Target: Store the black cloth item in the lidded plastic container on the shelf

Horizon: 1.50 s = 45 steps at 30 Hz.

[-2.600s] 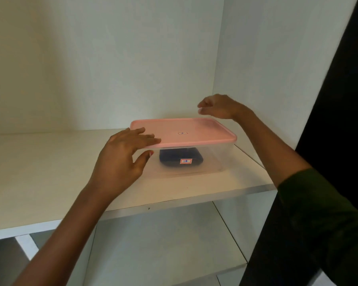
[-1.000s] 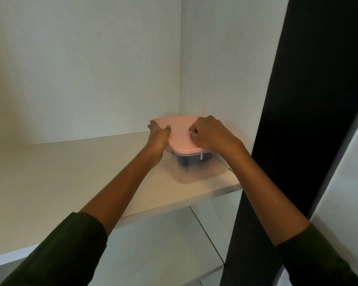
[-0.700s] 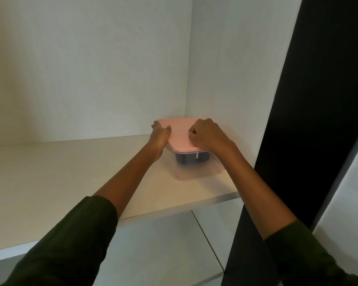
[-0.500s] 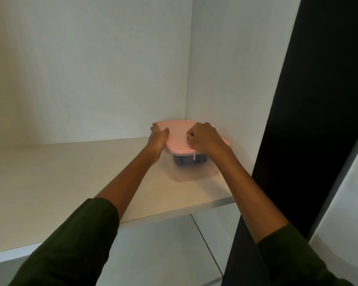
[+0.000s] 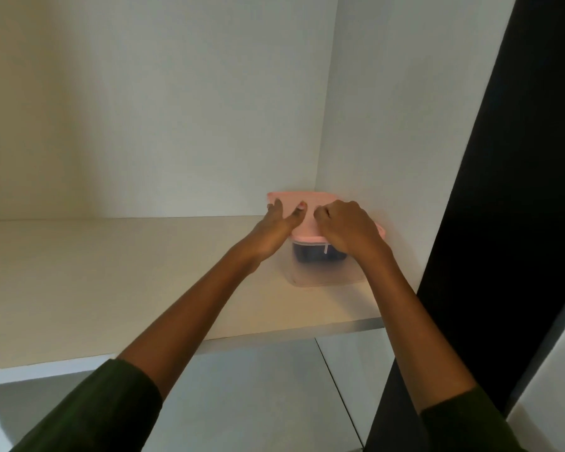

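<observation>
A clear plastic container [image 5: 320, 272] with a pink lid [image 5: 307, 202] stands in the back right corner of the white shelf [image 5: 111, 272]. The lid lies flat on it. Through the clear wall I see the black cloth item [image 5: 313, 254] inside. My left hand [image 5: 279, 228] rests on the lid's left front corner, fingers stretched over the top. My right hand [image 5: 346, 230] lies on the lid's right front part with its fingers curled down onto it. Both hands hide much of the lid.
The white back wall [image 5: 177, 109] and right side panel [image 5: 388, 125] close in the corner behind the container. A dark vertical panel [image 5: 503, 223] stands at the right. A lower shelf [image 5: 258, 402] shows beneath the front edge.
The container has slid back and right into the shelf's corner with both hands on its lid. Earlier the right hand hovered off the lid; now it rests on it.
</observation>
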Tool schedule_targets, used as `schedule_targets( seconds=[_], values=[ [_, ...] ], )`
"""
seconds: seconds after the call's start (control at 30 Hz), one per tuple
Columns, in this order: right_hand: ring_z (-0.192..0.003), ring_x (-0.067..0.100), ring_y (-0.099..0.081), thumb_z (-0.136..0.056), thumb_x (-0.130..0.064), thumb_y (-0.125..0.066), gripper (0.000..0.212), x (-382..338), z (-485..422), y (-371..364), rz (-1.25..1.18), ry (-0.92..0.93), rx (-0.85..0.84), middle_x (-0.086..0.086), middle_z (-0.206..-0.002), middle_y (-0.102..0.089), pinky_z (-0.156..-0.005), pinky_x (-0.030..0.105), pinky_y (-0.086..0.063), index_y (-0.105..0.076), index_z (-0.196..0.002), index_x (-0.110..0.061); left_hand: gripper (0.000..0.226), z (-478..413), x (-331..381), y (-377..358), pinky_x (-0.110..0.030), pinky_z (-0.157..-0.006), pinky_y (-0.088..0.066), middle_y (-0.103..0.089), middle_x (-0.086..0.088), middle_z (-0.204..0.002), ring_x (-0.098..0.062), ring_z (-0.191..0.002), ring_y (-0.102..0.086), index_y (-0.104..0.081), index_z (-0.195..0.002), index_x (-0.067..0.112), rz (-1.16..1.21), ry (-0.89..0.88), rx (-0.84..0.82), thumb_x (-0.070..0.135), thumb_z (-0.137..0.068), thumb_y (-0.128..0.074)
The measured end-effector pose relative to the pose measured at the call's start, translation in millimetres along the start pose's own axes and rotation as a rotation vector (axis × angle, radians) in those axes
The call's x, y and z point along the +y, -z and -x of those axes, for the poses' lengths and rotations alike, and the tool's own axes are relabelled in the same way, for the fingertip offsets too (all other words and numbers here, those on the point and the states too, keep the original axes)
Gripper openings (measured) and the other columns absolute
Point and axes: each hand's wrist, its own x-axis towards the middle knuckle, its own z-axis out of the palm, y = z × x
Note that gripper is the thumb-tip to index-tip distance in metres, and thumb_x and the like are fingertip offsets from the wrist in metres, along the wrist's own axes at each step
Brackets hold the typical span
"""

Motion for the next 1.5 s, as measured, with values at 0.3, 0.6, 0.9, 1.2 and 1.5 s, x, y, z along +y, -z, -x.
schedule_targets(
  seconds=[0.3,0.6,0.9,1.2,1.5],
  values=[
    [-0.070,0.021,-0.052,-0.099,-0.027,-0.035,0.041,-5.5,-24.9,-14.0,-0.051,-0.036,0.096,0.016,-0.091,-0.069,-0.065,0.026,-0.036,-0.066,-0.087,-0.003,0.072,-28.2,-4.9,-2.6,-0.038,-0.117,-0.019,0.010,-0.005,-0.161,-0.027,-0.148,-0.014,0.003,-0.152,0.012,-0.057,0.015,0.029,0.041,-0.099,-0.036],
    [-0.067,0.020,-0.050,-0.098,-0.028,-0.037,0.036,-9.8,-52.7,-24.3,-0.086,-0.064,0.045,0.007,-0.073,-0.054,-0.047,0.018,-0.026,-0.054,-0.073,-0.008,0.065,-55.2,-7.8,2.6,-0.038,-0.116,-0.022,0.009,-0.007,-0.161,-0.029,-0.147,-0.016,0.002,-0.152,0.011,-0.109,0.032,0.061,0.032,-0.101,-0.032],
    [-0.066,0.020,-0.051,-0.097,-0.029,-0.040,0.037,-8.6,-65.3,-36.8,-0.086,-0.075,0.079,0.005,-0.073,-0.055,-0.052,0.020,-0.029,-0.061,-0.076,-0.006,0.057,-65.8,-12.2,4.7,-0.036,-0.113,-0.027,0.006,-0.008,-0.161,-0.030,-0.144,-0.023,-0.004,-0.151,0.011,-0.131,-0.008,0.076,0.027,-0.103,-0.029],
    [-0.097,0.027,-0.064,-0.101,-0.025,-0.031,0.042,-9.9,-62.3,-35.0,-0.051,0.053,0.153,0.015,-0.117,-0.067,-0.087,0.030,-0.048,-0.066,-0.112,-0.004,0.069,-66.8,-19.4,15.7,-0.043,-0.119,-0.005,0.016,-0.010,-0.160,-0.027,-0.149,0.005,0.008,-0.151,0.006,-0.313,-0.082,0.060,0.044,-0.100,-0.018],
    [-0.150,0.024,-0.002,-0.102,-0.035,-0.025,0.060,-25.7,-47.6,-33.8,0.106,0.224,0.095,0.008,-0.162,-0.003,-0.120,0.041,-0.003,-0.005,-0.153,-0.010,0.070,-40.1,-23.1,43.2,-0.038,-0.119,0.000,0.014,-0.012,-0.160,-0.026,-0.148,0.011,0.006,-0.151,0.005,-0.827,-0.220,0.226,0.047,-0.099,-0.018]
  ],
)
